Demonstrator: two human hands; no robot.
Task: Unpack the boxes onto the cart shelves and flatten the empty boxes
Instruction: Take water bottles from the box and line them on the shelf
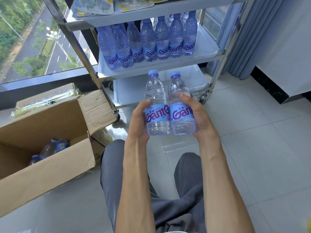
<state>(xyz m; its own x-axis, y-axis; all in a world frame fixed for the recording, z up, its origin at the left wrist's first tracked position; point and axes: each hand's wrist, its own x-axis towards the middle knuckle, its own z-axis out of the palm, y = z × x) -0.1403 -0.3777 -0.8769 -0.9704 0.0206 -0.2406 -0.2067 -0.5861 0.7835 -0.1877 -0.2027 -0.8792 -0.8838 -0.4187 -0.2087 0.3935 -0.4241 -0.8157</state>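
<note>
Two clear water bottles with blue caps and blue labels stand upright side by side in front of me, above the floor. My left hand (137, 120) grips the left bottle (156, 105) and my right hand (196, 115) grips the right bottle (180, 106). Beyond them stands a metal cart (217, 52). Its middle shelf (207, 46) carries several of the same bottles (148, 41) in rows on its left part. The bottom shelf (133, 91) shows no items. An open cardboard box (55, 158) sits on the floor at my left, with a few bottles (50, 148) lying inside.
The cart's top shelf (151, 12) holds flat printed packets. A flattened cardboard piece (48, 96) lies behind the box by the window. A grey curtain (252, 39) hangs right of the cart. My legs in grey trousers are below my hands, on pale floor tiles.
</note>
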